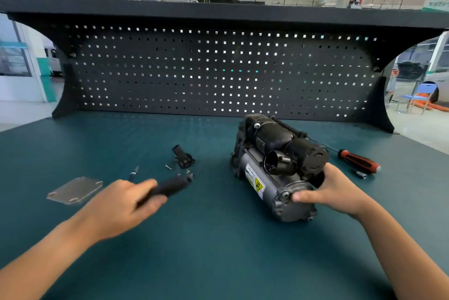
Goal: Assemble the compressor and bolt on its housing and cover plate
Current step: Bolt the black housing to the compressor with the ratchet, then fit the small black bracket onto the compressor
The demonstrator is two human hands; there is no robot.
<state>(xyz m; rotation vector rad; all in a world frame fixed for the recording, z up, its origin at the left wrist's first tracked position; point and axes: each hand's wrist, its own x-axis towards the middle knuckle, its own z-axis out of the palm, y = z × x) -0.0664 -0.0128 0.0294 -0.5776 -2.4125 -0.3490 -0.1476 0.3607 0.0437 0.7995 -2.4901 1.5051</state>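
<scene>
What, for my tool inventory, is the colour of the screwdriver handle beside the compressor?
The screwdriver handle is red and black; head view.

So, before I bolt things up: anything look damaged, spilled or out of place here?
Nothing stands out. The right hand holds the compressor on the mat; cover plate, bolt and screwdriver lie loose around it, nothing spilled.

The desk (218,239) carried one compressor (274,166), one cover plate (75,190), one black tube (170,185), one black bracket (183,160), one screwdriver (359,161), one socket (361,174) and at least two loose bolts (134,173).
</scene>
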